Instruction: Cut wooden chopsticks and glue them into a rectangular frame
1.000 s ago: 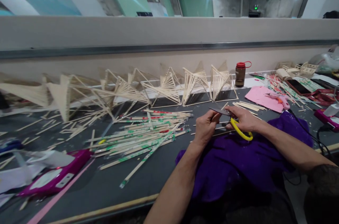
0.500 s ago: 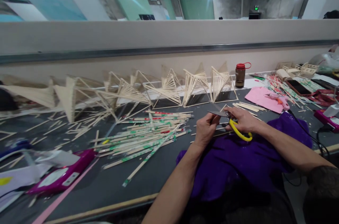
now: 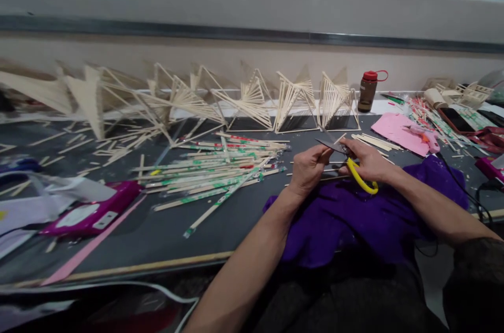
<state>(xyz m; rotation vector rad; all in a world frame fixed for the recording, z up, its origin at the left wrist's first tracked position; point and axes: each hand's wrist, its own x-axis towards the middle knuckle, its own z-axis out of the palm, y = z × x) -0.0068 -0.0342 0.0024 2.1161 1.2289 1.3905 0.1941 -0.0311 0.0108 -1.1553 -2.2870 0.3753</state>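
Observation:
Yellow-handled scissors (image 3: 361, 179) are in my right hand (image 3: 368, 158), which is closed round them near the pivot, blades pointing left. My left hand (image 3: 307, 169) is closed in a pinch at the blades. A short pale end of a thin wooden stick (image 3: 340, 138) shows between my hands, by the blades; most of it is hidden by fingers. Both hands are over the front of the dark table, just above a purple cloth (image 3: 334, 222). To the left of my hands lies a pile of chopsticks (image 3: 220, 170), several in green-printed wrappers.
A row of stick structures (image 3: 252, 99) stands along the wall. Behind my right hand are loose bare sticks (image 3: 376, 143), a pink sheet (image 3: 389, 129) with a glue gun (image 3: 423, 136), and a red-capped bottle (image 3: 366, 94). A magenta power strip (image 3: 92, 212) lies left.
The view has tilted downward, so the table things appear higher. My hands stay together at the scissors, with little change in their grip.

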